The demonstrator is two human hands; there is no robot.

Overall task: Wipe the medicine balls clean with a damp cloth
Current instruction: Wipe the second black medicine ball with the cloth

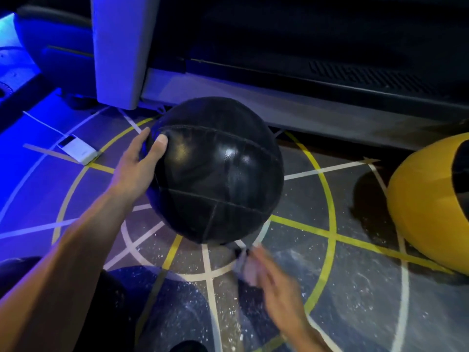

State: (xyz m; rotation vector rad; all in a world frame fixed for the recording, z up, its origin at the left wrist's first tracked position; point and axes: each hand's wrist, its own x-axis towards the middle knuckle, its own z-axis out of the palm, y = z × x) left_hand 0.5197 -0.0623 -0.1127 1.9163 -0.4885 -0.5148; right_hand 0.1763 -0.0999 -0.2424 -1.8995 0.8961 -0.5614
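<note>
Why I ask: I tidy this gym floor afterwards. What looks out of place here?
A white power bank with its cable lies loose on the floor markings, left of the black medicine ball, easy to step on. Nothing looks spilled or damaged.

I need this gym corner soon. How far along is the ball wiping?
Done: nothing I can confirm. In hand: the left hand steadies the black ball while the blurred right hand brings a pale cloth under it. Left: the yellow ball sits untouched.
</note>
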